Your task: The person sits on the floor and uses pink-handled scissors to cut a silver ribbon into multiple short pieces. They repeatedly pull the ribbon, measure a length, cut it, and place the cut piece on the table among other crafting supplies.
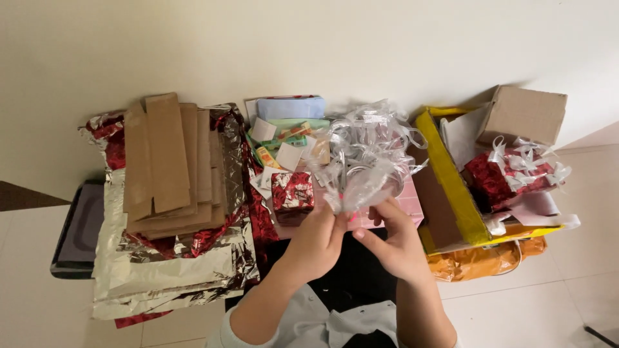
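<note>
Gripping ribbon bag [364, 169], both hands [322, 235], box [292, 195] beside

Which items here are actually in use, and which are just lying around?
In use:
- left hand and right hand, both gripping the clear bag of silver ribbon
- small red foil-wrapped box, just beside the hands

Lying about:
- flattened cardboard stack
- foil sheets
- yellow box
- wrapped gifts with bows
- orange bag

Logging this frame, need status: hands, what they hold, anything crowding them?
Left hand and right hand both pinch a clear bag of silver ribbon. Small red foil box sits just left, apart from it. Nothing blocks the hands.
</note>
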